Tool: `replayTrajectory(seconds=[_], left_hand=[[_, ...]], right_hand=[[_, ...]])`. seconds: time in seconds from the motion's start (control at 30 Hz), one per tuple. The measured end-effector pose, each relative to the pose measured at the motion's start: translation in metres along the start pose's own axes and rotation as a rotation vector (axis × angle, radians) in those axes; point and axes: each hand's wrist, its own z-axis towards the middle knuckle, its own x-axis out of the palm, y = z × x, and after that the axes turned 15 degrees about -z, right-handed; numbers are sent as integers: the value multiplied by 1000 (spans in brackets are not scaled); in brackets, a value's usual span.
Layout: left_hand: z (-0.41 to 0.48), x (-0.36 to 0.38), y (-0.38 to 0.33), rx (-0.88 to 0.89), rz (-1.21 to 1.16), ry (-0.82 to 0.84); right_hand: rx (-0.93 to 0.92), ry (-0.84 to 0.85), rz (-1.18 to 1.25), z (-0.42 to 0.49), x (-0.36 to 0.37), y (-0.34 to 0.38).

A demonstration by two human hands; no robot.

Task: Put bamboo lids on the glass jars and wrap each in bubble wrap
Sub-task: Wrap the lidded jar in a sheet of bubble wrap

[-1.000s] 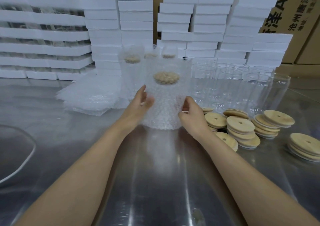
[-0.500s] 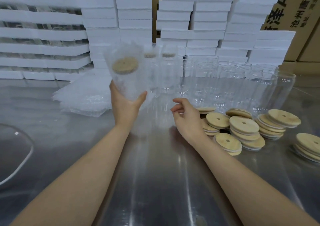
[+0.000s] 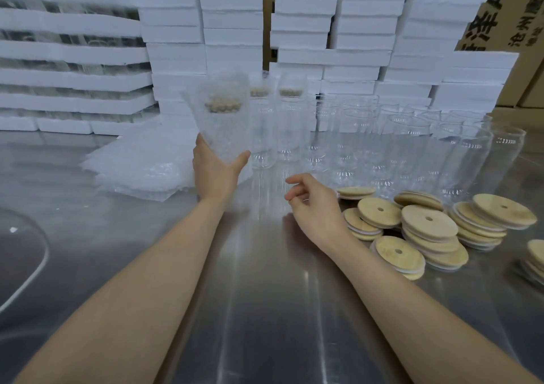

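The left hand (image 3: pixel 216 171) grips the wrapped jar (image 3: pixel 223 118) from below — upright, lid uppermost, raised over the desk (image 3: pixel 265 310) toward its far edge. The right hand (image 3: pixel 315 204), loosely curled and empty, lies nearer the bamboo lids (image 3: pixel 426 224) and the bare jars (image 3: pixel 412 148) beyond them.

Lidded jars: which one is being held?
The bubble-wrapped jar that the left hand grips near its base, left of the two other lidded jars, which stand on the table untouched.
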Motion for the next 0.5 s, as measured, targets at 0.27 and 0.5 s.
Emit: replayTrajectory(seconds=[0.27,0.5], left_hand=[[-1,0,4,-4,-76,16],[-21,-6,-25,377,142,-161]], right_hand=[[-39,28,-10,-1,-2,2],[-118,101,-407,2,-1,13]])
